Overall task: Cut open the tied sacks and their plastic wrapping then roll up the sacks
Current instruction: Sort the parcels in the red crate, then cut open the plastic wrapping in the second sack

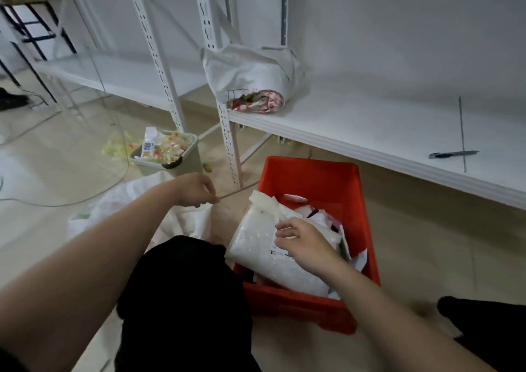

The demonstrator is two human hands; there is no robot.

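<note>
A white bubble-wrap parcel (264, 249) with a label lies tilted on top of papers in the red crate (310, 178). My right hand (299, 238) rests on its upper side, fingers bent over the label edge. My left hand (196, 189) hovers over crumpled white sacking (136, 203) on the floor, with its fingers loosely curled; I cannot tell whether it pinches anything. A rolled white sack (250, 78) with red-printed wrapping at its end lies on the shelf. A box cutter (452, 154) lies on the shelf at the right.
White metal shelving (370, 132) runs along the wall, its uprights close behind the crate. A pale bin (187, 161) full of wrappers stands on the floor, with litter and cables (57, 203) beside it. My black-clad knees are at the bottom.
</note>
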